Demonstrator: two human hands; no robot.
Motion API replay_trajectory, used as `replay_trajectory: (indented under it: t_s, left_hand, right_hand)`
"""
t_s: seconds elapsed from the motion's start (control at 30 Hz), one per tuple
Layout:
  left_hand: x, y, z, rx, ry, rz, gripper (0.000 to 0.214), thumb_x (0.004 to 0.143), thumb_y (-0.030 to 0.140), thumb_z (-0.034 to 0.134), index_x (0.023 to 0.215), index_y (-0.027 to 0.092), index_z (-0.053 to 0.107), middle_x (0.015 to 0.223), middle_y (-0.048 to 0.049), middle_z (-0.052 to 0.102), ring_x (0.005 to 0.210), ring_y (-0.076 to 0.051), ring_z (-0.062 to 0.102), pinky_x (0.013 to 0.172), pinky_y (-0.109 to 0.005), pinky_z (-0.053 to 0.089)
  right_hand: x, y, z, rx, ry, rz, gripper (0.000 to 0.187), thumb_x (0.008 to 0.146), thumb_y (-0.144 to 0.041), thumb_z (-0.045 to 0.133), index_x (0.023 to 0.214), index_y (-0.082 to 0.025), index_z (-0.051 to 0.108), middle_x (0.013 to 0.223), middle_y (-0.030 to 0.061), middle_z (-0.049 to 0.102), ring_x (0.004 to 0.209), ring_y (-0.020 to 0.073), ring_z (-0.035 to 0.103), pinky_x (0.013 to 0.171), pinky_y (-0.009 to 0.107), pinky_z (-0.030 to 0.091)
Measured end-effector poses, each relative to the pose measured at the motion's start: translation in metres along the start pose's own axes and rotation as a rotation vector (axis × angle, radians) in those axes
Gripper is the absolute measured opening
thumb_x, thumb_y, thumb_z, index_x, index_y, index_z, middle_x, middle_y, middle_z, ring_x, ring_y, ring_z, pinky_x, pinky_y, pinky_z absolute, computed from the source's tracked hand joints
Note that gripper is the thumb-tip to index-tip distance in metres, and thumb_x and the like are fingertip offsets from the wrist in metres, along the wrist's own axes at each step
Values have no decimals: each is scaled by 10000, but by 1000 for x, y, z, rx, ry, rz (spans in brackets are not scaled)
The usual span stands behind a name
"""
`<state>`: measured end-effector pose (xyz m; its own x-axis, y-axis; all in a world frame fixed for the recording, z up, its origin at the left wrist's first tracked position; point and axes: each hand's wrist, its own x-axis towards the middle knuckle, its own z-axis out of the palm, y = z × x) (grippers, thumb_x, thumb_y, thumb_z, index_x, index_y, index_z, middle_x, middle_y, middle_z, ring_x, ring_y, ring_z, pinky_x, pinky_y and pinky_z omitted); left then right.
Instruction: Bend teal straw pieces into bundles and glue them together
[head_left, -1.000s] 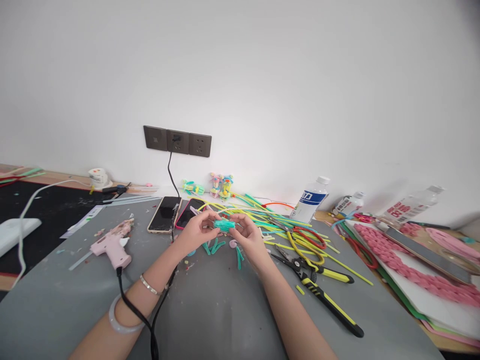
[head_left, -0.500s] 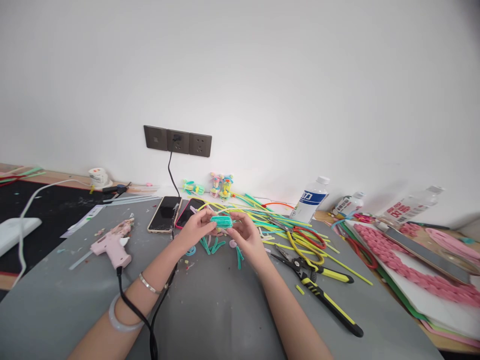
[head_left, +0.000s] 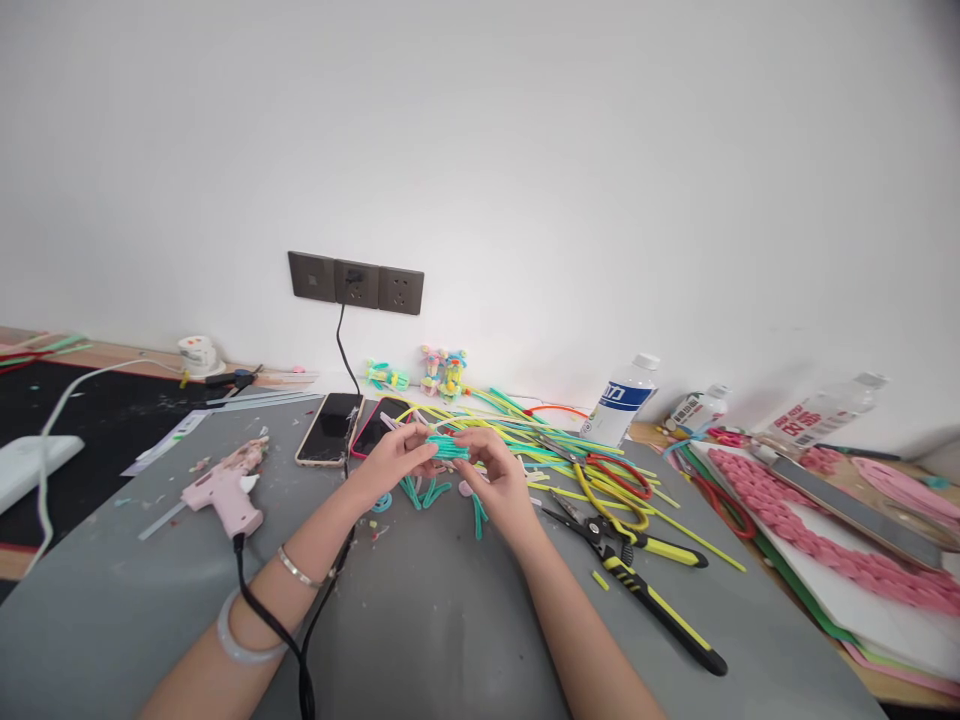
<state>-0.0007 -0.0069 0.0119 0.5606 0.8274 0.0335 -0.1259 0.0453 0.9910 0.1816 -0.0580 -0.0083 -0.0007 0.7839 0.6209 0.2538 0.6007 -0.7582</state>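
A small teal bundle of pipe cleaners (head_left: 448, 447) is held up between both hands above the grey table. My left hand (head_left: 405, 455) pinches its left end with thumb and fingers. At its right end my right hand (head_left: 491, 475) is closed on it, the thumb below and the fingers above. Just beneath the hands lie short bent teal pipe cleaners (head_left: 433, 494) and a blue coil (head_left: 382, 502). Behind and to the right spreads a heap of long yellow and green pipe cleaners (head_left: 517, 420).
A pink glue gun (head_left: 229, 495) lies left, its black cord crossing my left forearm. Two phones, one black-screened (head_left: 330, 430), lie behind. Pliers (head_left: 645, 590), red-and-yellow scissors (head_left: 615, 480) and a bottle (head_left: 622, 400) are right. Small pipe-cleaner figures (head_left: 452, 375) stand by the wall.
My right hand's fingers have shifted left over the teal bundle, covering more of its right end. The bundle has moved slightly right and appears turned a little. Everything else stays in place.
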Motion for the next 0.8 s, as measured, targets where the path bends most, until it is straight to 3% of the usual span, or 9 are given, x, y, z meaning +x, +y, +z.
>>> replay_trajectory:
  t_s: [0.23,0.43,0.63,0.8]
  left_hand:
    - [-1,2,0,-91,-36,42,482,836,619,608,977,158,595,839,-29,632,750,-149,649,751,-308,568]
    - [0,-1,-3,47,-40,236,390,787,394,757,1088,215,587,1156,-65,573,833,-147,624,680,-268,567]
    - [0,-2,-3,171,-63,400,195,816,295,721,956,188,637,1148,-94,555,995,-210,614,758,-296,557]
    - [-1,-3,-3,141,-61,356,194,813,303,719,907,176,607,1122,-82,535,802,-143,609,567,-221,537]
  right_hand:
    - [2,-1,1,168,75,82,145,871,-341,681,982,-250,659,1024,76,636,953,221,623,762,346,528]
    - [3,-1,1,226,77,144,197,851,-404,700,954,-246,643,1009,75,628,963,228,630,789,357,539]
    - [1,1,3,327,17,194,168,857,-369,702,945,-256,613,1025,46,606,841,178,639,759,340,567]
    - [0,0,4,372,-11,210,180,842,-339,725,956,-258,612,1036,34,584,808,159,645,737,330,578]
